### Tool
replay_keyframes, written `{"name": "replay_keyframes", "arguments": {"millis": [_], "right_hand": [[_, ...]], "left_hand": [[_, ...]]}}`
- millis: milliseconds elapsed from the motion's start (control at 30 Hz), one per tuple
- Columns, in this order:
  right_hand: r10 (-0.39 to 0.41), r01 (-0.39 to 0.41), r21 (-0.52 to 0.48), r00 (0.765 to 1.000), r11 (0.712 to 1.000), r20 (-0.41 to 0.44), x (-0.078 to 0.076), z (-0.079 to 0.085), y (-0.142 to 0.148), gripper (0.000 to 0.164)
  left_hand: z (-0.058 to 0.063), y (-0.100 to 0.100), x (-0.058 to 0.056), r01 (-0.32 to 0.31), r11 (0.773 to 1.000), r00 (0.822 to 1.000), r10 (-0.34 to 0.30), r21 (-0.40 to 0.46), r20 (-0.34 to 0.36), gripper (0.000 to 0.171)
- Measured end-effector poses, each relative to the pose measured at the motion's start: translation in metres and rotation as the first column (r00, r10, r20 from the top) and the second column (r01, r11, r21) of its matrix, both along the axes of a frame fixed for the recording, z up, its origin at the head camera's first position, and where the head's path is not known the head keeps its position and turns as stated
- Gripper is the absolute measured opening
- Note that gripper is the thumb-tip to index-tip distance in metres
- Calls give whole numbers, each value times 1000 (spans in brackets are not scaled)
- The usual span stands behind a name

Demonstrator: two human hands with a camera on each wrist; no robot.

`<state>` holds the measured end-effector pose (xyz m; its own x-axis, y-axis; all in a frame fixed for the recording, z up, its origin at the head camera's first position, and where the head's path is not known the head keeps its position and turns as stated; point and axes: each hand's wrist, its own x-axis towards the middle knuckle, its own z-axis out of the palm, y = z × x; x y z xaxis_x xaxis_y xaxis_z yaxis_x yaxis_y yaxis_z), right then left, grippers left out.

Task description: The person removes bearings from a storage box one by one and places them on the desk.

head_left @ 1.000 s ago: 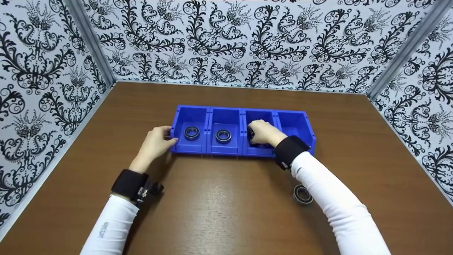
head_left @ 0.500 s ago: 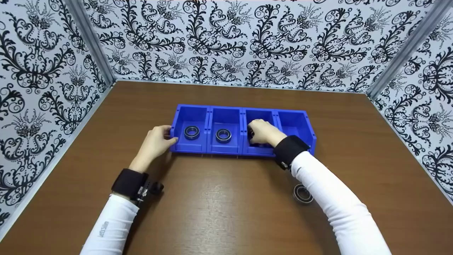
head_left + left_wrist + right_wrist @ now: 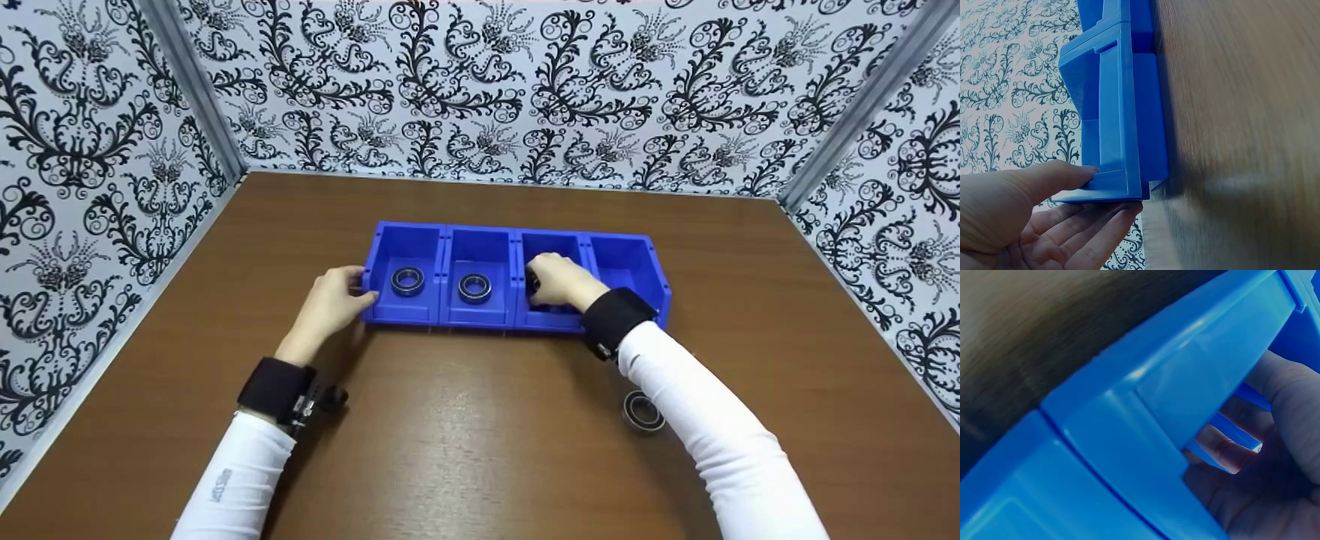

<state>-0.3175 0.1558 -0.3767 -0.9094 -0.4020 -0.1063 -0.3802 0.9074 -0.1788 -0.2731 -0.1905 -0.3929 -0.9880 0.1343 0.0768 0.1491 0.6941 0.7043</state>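
A blue bin row (image 3: 480, 325) with several compartments stands on the table. My left hand (image 3: 334, 300) grips its left end wall; in the left wrist view the thumb (image 3: 1067, 175) lies over the wall and the fingers are outside. One bearing (image 3: 407, 282) lies flat in the leftmost compartment, another bearing (image 3: 475, 288) in the compartment beside it. My right hand (image 3: 559, 279) reaches into the third compartment, fingers curled round a dark bearing (image 3: 532, 283), mostly covered by the hand. In the right wrist view the bin's front wall hides the fingertips.
A further bearing (image 3: 643, 412) lies on the brown table (image 3: 450, 435), partly under the right forearm. The rightmost compartment (image 3: 626, 262) is partly covered by the right wrist. Patterned walls (image 3: 487, 90) enclose the table at the back and sides.
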Motion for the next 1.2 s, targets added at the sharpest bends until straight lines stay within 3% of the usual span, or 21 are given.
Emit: {"name": "replay_keyframes", "arguments": {"millis": [1200], "right_hand": [[-11, 11, -18, 1000, 1000, -3, 7, 16, 0, 18]], "left_hand": [[-1, 0, 1, 2, 1000, 1000, -2, -10, -5, 49]]}}
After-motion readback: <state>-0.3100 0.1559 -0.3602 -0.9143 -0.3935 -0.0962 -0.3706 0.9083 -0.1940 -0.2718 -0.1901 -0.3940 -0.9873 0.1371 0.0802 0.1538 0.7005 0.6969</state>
